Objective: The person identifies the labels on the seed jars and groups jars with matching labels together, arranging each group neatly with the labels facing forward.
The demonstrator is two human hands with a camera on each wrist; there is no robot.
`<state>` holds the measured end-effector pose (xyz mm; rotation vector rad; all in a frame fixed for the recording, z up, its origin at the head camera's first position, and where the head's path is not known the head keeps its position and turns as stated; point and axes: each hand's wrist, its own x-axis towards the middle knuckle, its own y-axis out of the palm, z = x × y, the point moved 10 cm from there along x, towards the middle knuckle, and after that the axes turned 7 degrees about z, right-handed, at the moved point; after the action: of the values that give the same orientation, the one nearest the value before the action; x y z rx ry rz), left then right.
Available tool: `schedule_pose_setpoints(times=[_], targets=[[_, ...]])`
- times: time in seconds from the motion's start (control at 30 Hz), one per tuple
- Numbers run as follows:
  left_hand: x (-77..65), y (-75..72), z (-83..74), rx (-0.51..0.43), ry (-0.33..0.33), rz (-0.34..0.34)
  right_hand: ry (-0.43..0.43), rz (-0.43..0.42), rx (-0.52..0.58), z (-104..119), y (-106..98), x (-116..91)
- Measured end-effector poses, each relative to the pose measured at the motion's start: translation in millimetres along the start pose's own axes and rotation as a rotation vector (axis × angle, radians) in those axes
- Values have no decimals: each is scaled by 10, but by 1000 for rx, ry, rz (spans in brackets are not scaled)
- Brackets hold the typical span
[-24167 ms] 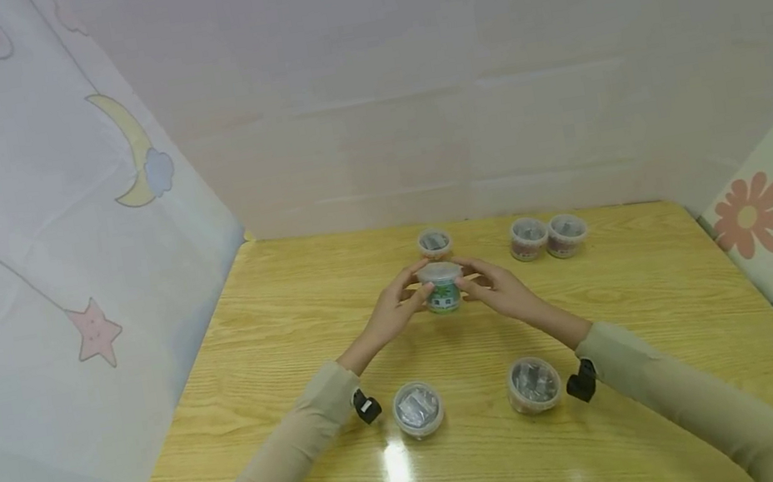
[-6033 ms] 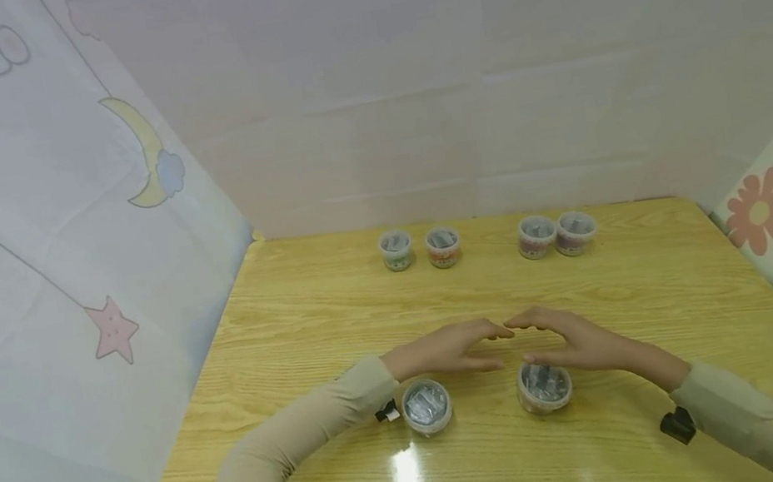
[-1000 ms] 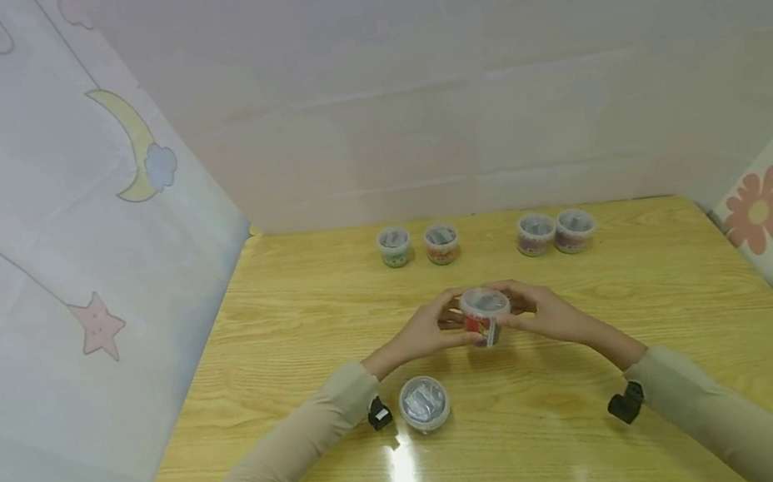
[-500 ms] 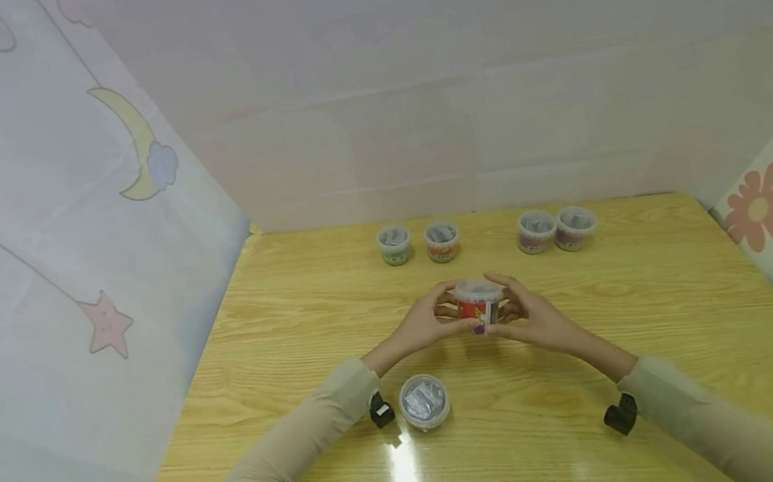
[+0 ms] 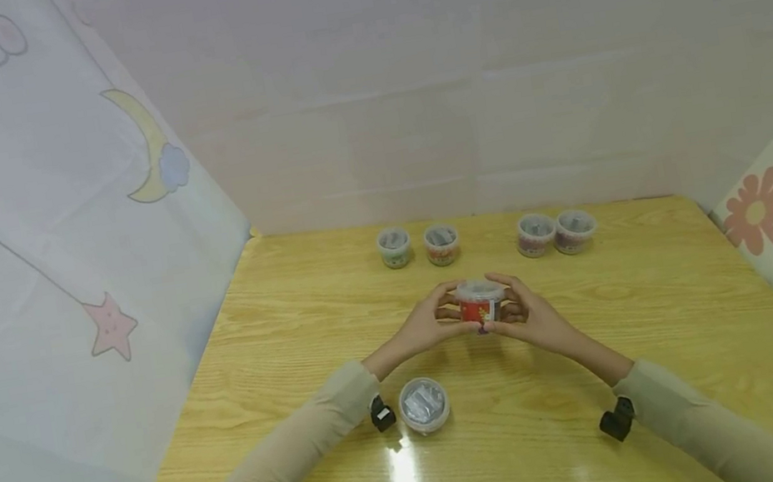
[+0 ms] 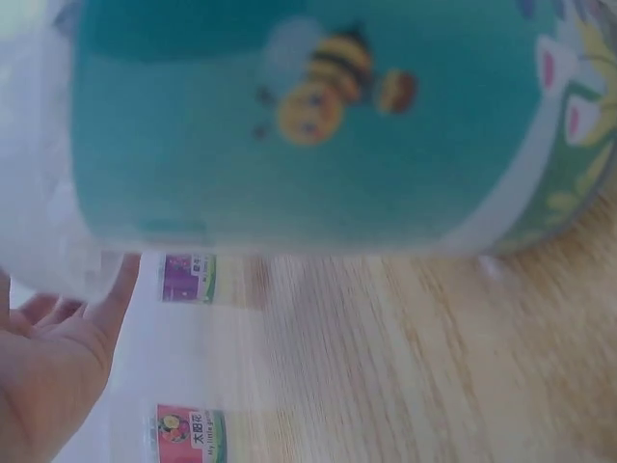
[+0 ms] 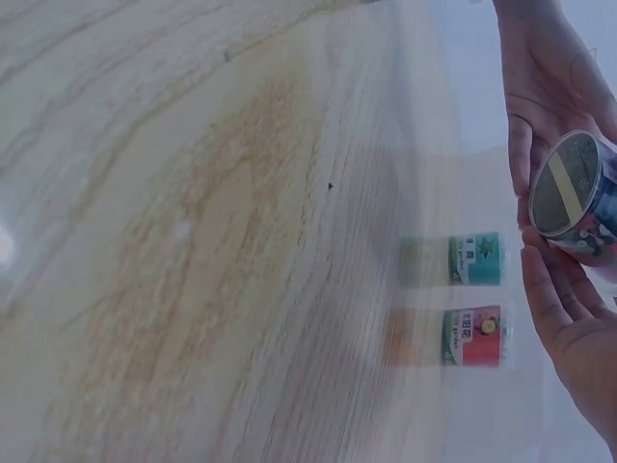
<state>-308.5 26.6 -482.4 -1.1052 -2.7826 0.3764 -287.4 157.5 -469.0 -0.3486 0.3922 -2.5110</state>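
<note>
A small red cup with a clear lid (image 5: 481, 309) is near the middle of the frame, raised off the desk (image 5: 276, 309). It is held between two hands, and its label faces the wearer. In the right wrist view its round underside shows, dark with a pale yellow strip across it. The left hand (image 5: 425, 328) is curled round the cup's left side and the right hand (image 5: 540, 324) round its right side, with both thumbs on the near face, close to its lower edge.

Below the hands, left of the lower center, a lidded teal cup (image 5: 423, 405) stands upright on the desk, with silvery packets showing through its top. In the left wrist view its side carries a printed bee. A black wrist camera (image 5: 383, 414) on the left sleeve (image 5: 310, 430) is just beside it; another black camera (image 5: 616, 419) sits at the right sleeve (image 5: 694, 411).

Along the desk's far edge stand a green cup (image 5: 394, 248) and a red-orange cup (image 5: 442, 245), slightly apart, then, further right, two purple cups (image 5: 536, 235) (image 5: 575, 231) side by side.
</note>
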Motion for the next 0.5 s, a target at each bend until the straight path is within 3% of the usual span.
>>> schedule_pose_setpoints(times=[0.23,0.5], targets=[[-26,70,-27,-16,36,74,-57,41,70,64,3,7],[-25,65,-65,-60,68,53,-58,63,105,88,24,25]])
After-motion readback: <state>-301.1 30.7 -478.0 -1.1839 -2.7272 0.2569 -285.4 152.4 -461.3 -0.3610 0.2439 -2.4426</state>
